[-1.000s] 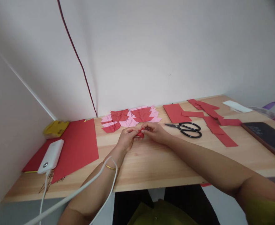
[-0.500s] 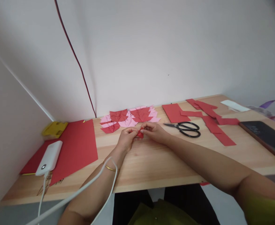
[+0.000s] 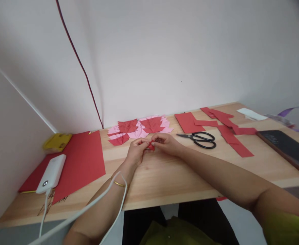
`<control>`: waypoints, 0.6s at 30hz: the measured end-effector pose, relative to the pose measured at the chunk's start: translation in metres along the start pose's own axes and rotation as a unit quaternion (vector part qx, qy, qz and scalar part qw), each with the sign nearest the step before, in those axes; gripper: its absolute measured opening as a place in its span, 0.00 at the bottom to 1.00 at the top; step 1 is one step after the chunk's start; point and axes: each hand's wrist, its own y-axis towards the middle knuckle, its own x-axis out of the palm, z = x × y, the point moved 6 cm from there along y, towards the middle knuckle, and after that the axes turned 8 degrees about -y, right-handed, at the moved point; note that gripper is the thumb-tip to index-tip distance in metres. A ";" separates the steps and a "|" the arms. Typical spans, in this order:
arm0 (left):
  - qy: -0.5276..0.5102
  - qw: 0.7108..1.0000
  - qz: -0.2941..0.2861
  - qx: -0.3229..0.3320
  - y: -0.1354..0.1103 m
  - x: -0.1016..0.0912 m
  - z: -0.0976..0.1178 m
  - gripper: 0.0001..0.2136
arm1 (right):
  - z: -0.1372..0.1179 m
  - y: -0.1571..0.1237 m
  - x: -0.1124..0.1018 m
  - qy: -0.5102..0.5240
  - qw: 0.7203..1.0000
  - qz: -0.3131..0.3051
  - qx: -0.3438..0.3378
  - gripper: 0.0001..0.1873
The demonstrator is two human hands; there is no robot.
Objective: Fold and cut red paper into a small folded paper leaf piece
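My left hand point(image 3: 136, 151) and my right hand point(image 3: 168, 143) meet over the middle of the wooden table point(image 3: 164, 177). Both pinch a small folded piece of red paper point(image 3: 151, 146) between their fingertips, just above the tabletop. A thin gold bangle sits on my left wrist. Behind the hands lies a cluster of folded red and pink paper pieces point(image 3: 139, 128).
Black scissors point(image 3: 199, 140) lie to the right, beside red paper strips point(image 3: 228, 132). A large red sheet point(image 3: 80, 160) with a white power bank point(image 3: 50, 173) and its cable lies left, a yellow object point(image 3: 56, 142) behind it. A dark tablet point(image 3: 287, 148) sits far right.
The hands stay together on the red piece, the fingers shifting slightly. The view has drifted a little, so everything sits slightly left.
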 end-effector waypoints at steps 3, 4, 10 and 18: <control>-0.008 1.000 -0.007 -0.015 0.001 -0.001 -0.001 0.11 | -0.001 0.000 -0.002 -0.014 1.000 0.008 0.002 0.13; -0.009 1.000 -0.008 -0.022 0.001 -0.001 -0.001 0.11 | -0.001 0.000 -0.003 -0.023 1.000 0.011 0.001 0.12; -0.011 0.999 -0.011 -0.035 0.000 0.001 0.001 0.12 | -0.001 -0.001 -0.003 -0.018 1.000 0.001 -0.008 0.11; 0.016 1.000 -0.001 -0.004 0.000 0.002 0.003 0.11 | 0.000 -0.001 -0.001 -0.003 0.999 0.015 0.034 0.13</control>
